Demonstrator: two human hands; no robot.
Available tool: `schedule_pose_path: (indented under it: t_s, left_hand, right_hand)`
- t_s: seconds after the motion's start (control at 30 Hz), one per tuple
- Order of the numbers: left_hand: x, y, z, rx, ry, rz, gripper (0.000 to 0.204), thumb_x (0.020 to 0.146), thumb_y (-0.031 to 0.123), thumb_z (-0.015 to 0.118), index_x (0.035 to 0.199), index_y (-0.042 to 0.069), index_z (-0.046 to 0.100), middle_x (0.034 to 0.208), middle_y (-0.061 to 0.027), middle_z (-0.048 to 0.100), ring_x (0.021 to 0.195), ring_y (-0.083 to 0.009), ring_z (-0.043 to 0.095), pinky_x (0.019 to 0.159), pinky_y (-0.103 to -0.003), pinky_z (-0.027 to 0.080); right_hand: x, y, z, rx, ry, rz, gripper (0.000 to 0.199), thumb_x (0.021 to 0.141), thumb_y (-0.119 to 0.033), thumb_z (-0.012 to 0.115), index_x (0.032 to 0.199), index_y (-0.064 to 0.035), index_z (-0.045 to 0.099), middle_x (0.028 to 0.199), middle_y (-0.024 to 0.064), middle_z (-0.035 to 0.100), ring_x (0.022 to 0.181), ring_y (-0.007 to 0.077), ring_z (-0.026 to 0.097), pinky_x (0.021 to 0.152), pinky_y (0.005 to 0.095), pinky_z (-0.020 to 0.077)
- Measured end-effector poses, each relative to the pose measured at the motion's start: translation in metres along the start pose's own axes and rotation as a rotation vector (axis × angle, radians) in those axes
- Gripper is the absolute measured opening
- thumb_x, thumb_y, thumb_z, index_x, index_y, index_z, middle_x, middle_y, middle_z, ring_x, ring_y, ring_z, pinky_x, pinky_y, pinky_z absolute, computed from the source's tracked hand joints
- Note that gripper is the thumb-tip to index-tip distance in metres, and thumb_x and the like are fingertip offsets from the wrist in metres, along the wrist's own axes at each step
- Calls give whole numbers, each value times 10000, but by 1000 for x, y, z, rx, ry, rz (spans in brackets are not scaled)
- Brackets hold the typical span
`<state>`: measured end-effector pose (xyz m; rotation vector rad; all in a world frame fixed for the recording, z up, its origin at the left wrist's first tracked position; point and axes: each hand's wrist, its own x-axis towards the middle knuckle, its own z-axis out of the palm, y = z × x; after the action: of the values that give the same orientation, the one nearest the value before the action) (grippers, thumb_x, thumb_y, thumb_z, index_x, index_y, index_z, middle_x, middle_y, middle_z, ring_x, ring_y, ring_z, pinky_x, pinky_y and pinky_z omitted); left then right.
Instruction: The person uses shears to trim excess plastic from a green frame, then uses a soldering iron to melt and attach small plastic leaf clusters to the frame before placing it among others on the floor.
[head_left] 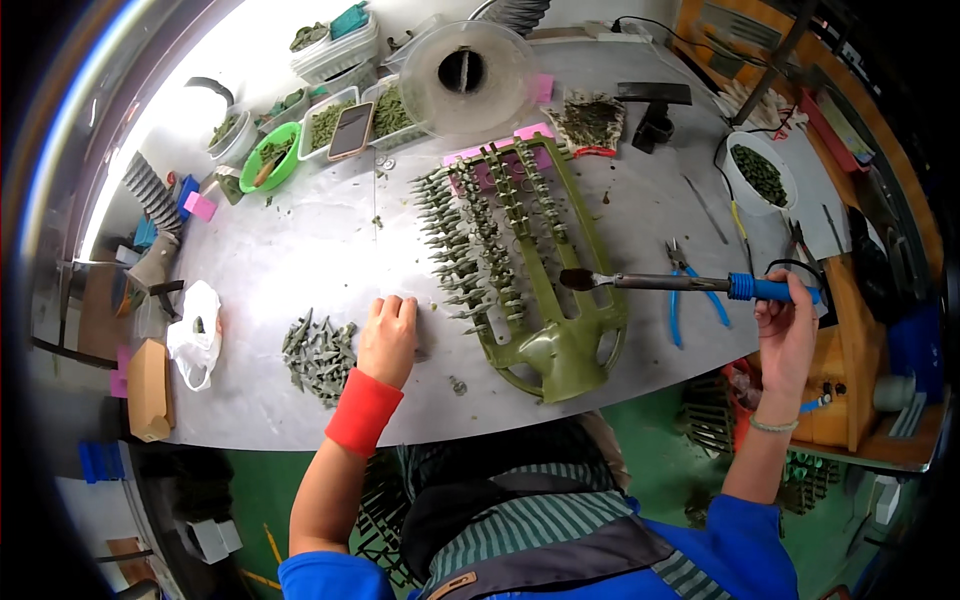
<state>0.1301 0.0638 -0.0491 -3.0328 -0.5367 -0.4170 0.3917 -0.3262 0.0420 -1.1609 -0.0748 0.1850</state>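
Grey worktable, olive plastic sprue frame, blue-handled soldering iron in right hand

Right hand grips blue-handled soldering iron, its tip over the olive green plastic moulded parts frame on the grey metal table. Left hand, red wristband, rests fingers-down beside a pile of loose green plastic pieces. Blue-handled pliers lie near the iron.

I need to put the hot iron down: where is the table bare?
Bare patches: between the white bag and the left hand; and right of the green frame, above the blue pliers. The far edge around the green bowl is crowded.
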Motion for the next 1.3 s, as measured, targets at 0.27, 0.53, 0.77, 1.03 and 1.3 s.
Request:
schedule_pose_path:
  t_s: [0.27,0.53,0.77,1.03,1.3]
  left_hand:
    - [14,-62,-36,-1491,52,-860,228,860,79,682,1068,-12,655,960,-77,695,819,-105,620,743,-227,501]
    - [22,-25,-90,-1443,-3,-613,235,880,41,684,1106,-17,658,1018,-120,714,929,-141,671,809,-249,539]
    - [69,70,-79,-1047,49,-150,131,854,-37,684,973,6,718,886,-43,675,800,-101,635,754,-231,517]
    - [105,94,-52,-477,300,188,176,739,60,756,908,111,745,858,-15,710,881,-239,587,792,-370,490]
    - [117,101,-44,-315,305,219,151,752,127,759,897,167,751,865,50,715,875,-186,570,808,-341,416]
  right_hand:
    - [3,0,-5,-23,28,-27,255,947,-255,644,981,-3,655,789,35,636,636,87,601,601,195,513]
    - [4,5,2,-39,29,-12,252,946,-253,639,959,-2,652,784,38,635,651,94,597,614,208,507]
    - [2,7,13,-77,3,-49,245,947,-239,626,946,3,664,736,41,632,642,121,619,625,243,514]
    - [7,22,30,-84,-141,-113,239,968,-214,595,950,11,671,808,77,679,667,128,653,630,260,546]
    - [14,25,28,-80,-150,-108,261,962,-225,606,942,25,678,795,83,679,667,140,656,639,267,543]
